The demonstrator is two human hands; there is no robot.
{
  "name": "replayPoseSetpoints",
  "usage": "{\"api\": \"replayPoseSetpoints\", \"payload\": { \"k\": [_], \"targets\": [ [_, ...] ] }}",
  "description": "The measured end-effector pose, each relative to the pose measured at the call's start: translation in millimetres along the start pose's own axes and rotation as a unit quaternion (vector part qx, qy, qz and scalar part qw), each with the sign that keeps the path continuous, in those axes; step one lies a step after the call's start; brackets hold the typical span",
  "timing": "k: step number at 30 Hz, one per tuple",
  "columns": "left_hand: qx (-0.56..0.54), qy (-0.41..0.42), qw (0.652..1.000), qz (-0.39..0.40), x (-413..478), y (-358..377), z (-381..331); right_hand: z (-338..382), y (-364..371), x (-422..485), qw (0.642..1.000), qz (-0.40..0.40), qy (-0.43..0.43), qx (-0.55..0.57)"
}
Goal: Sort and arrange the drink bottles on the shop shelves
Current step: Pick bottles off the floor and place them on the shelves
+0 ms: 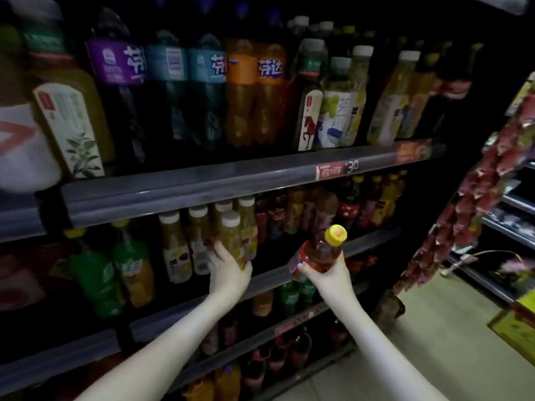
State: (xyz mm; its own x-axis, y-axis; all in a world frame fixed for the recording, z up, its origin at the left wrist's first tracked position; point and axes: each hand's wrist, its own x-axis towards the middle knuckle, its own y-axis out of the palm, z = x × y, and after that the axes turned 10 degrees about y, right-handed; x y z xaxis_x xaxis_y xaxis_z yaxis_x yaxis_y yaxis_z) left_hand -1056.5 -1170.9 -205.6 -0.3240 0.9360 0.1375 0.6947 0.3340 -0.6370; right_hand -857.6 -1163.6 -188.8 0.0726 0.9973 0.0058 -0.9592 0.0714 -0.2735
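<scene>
Two hands on bottles at the drink shelves

Left hand (228, 267) reaches into the middle shelf (275, 277), fingers and thumb wrapped round the lower part of a white-capped bottle (231, 241) of yellowish drink. That bottle stands upright at the front of a small cluster of white-capped bottles (199, 241), touching its neighbours.

Right hand (324, 270) holds a tea bottle (320, 251) by its body: brown liquid, red label, yellow cap. It is tilted, cap up and to the right. It is off the shelf, in the air just in front of the middle shelf's front rail and to the right of the left hand. The two hands are near each other, not touching.

Left of the white-capped cluster on the same shelf stand green bottles (98, 273) with yellow caps. Far right on that shelf are dark red and orange bottles (362, 204), blurred.

The upper shelf (173, 193) carries, left to right, a large tea bottle with a leaf label (72, 123), a purple-label bottle (115, 65), teal-label bottles (185, 68), orange soda bottles (254, 88), then pale-capped juice bottles (338, 102). A red price tag (335, 170) sits on its front rail.

The lower shelf (289, 324) holds more green, orange and dark bottles, too dim to name. Red snack packets (477, 212) hang at right, above a pale floor (434, 342).
</scene>
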Motion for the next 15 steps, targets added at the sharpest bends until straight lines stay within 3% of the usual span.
{"api": "replayPoseSetpoints", "payload": {
  "k": [4, 11, 15],
  "targets": [
    [0.013, -0.026, 1.0, -0.01, 9.2, 21.7, 5.7, -17.7, 6.8, 43.6, 0.999, 0.05, -0.005, -0.007],
    [-0.035, -0.083, 0.989, -0.118, 25.2, 41.0, 5.8, -35.4, 27.1, 115.7, 0.99, 0.136, -0.022, -0.029],
    [-0.014, -0.12, 0.985, -0.12, 37.0, 40.0, 1.7, -38.0, 34.3, 151.9, 0.981, 0.183, 0.01, -0.069]
  ]
}}
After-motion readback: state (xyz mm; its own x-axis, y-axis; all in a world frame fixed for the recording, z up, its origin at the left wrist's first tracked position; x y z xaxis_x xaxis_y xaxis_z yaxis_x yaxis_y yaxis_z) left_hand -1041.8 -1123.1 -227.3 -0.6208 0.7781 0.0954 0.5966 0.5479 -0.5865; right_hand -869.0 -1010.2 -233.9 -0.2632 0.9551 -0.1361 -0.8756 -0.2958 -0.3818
